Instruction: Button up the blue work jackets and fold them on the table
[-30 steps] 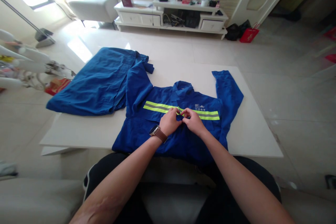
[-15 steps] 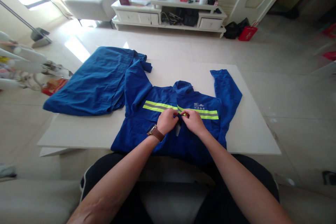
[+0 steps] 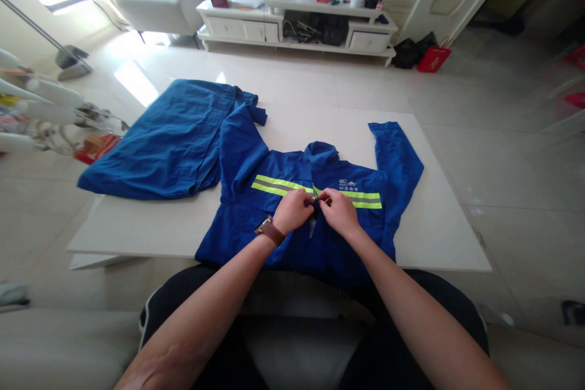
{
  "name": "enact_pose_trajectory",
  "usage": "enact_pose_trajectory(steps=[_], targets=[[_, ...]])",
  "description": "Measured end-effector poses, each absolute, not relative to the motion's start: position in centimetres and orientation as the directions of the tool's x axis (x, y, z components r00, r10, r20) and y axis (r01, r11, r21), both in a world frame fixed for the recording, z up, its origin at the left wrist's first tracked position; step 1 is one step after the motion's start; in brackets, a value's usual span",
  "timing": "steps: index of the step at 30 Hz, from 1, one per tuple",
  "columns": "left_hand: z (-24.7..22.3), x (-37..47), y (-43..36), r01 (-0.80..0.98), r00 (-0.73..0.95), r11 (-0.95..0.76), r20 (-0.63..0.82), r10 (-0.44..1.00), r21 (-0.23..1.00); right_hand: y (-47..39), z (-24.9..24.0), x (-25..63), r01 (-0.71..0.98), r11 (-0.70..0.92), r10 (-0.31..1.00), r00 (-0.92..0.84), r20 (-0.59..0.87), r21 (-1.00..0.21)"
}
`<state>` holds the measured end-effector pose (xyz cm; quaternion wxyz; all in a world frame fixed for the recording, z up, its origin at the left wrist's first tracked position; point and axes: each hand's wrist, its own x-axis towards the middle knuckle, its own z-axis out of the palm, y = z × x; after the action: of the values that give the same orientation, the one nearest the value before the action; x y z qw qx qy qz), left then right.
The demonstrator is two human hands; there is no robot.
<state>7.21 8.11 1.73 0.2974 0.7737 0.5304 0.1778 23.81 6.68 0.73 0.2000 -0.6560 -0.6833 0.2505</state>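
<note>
A blue work jacket [image 3: 256,225] lies spread front up, its collar pointing away from me. A yellow-green reflective stripe [image 3: 365,200] crosses its chest, with a white logo above it on the right. My left hand [image 3: 295,210], a watch on its wrist, pinches the jacket's front edge at stripe height. Close beside it, my right hand [image 3: 339,212] pinches the opposite front edge, folding the stripe a little. The fingertips nearly meet, and the fastening between them is hidden. Just below, a narrow gap in the front shows something pale.
The white table [image 3: 141,228] carries the jacket. A folded blue garment [image 3: 155,140] lies at its left, touching the jacket's sleeve and overhanging the table edge. Beyond the floor stands a white TV cabinet [image 3: 242,29], with a red bag [image 3: 433,58] beside it. Sewing-machine-like thread spools [image 3: 55,92] stand at far left.
Both hands stay at the jacket's front edges, with small finger movements. The right fingers now fold the stripe's edge slightly more. The whole view has shifted a little.
</note>
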Motion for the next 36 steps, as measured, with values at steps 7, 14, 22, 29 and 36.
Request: enact_pose_trajectory(steps=[7, 14, 22, 29, 36], targets=[[1.6, 7.2, 8.1, 0.709, 0.392, -0.280, -0.032, 0.919, 0.647, 6.5, 1.3, 23.6, 0.805, -0.022, 0.998, -0.015, -0.057, -0.594], [1.5, 7.2, 8.0, 0.712, 0.391, -0.286, -0.023, 0.920, 0.641, 6.6, 1.1, 23.8, 0.779, -0.041, 0.999, 0.013, -0.048, -0.626], [1.4, 7.0, 8.2, 0.701, 0.369, -0.255, -0.033, 0.929, 0.666, 7.4, 0.6, 24.0, 0.573, 0.033, 0.992, -0.116, -0.042, -0.819], [1.2, 7.0, 8.0, 0.665, 0.389, -0.287, 0.008, 0.921, 0.689, 7.5, 0.2, 24.3, 0.528, -0.036, 0.980, -0.150, -0.135, -0.848], [1.3, 7.0, 7.9, 0.671, 0.350, -0.251, 0.000, 0.937, 0.698, 7.6, -0.2, 24.1, 0.560, -0.132, 0.969, -0.099, -0.224, -0.818]])
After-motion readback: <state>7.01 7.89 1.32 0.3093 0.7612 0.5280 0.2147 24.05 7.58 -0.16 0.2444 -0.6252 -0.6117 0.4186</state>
